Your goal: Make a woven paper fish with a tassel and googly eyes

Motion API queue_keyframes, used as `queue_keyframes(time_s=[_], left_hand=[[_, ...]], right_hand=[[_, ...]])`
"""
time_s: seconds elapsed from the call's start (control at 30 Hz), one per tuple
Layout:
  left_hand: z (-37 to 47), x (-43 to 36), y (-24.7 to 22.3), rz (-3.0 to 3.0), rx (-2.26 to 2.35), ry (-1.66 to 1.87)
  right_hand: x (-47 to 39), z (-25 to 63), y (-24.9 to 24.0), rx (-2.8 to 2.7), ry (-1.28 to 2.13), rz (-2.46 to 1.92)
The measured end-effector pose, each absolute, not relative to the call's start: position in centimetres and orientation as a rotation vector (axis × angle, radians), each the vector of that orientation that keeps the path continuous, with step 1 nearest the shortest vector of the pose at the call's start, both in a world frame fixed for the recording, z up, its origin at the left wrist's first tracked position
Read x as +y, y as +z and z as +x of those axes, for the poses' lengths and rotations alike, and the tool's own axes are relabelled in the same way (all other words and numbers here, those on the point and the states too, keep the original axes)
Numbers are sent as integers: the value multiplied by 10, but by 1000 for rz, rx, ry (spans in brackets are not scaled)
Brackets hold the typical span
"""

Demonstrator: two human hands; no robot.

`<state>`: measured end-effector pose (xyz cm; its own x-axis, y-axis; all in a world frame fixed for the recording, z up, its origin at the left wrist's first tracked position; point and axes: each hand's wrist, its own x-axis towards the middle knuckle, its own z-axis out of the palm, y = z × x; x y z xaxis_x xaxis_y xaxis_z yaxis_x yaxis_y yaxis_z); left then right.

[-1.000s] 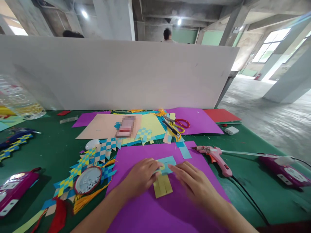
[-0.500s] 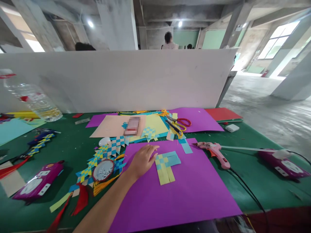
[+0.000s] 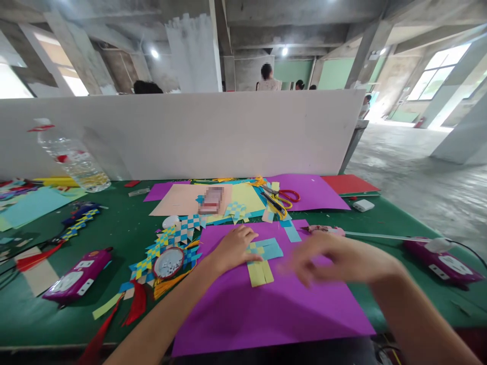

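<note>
Woven paper piece of light-blue and yellow strips (image 3: 272, 248) lay on a large purple paper sheet (image 3: 266, 322), blue strips running right and yellow strips toward the wearer.

Left to right: a round, red-rimmed white dish (image 3: 171, 253) stood on other checkered paper weaving, just beside the sheet. The left hand (image 3: 234, 247) rested at the piece's left end, fingers grouped, thumb parted from them and lying over the weave; no pinch was seen. The right hand (image 3: 331, 258) was blurred, fingers bent, just right of the piece. Nothing was visible in it; whether its thumb and fingers met could not be determined. Beyond it, a pink glue gun (image 3: 326, 230) was partly hidden.

Assessment: steadying the weave called for light, flat pressure near the crossings, with loose strip ends left untwisted. Dragging the thumb sideways risked opening gaps. The right hand needed to stay clear of the gun's tip, which might have been hot.

Compared with the earlier frame, the right hand had entered view and covered the gun's handle. The left thumb had advanced from the weave's left edge onto its lower part.
</note>
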<state>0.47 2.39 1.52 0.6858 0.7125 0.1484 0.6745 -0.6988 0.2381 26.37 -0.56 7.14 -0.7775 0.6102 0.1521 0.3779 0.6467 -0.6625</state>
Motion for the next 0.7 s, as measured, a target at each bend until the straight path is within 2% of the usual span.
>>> queue_keyframes(time_s=[0.1,0.23,0.43,0.7], left_hand=[[7,31,15,2697,997,400],[4,33,11,2616,976,464],[1,30,9,2547,994,460],[-2,32,9,2491,1003,430]], right_hand=[[12,236,54,-2455,469,-1242],[27,208,23,-2451,310,-1366],[21,208,5,-2505,193,-1394],[25,218,-1,-2478,238,-1392]])
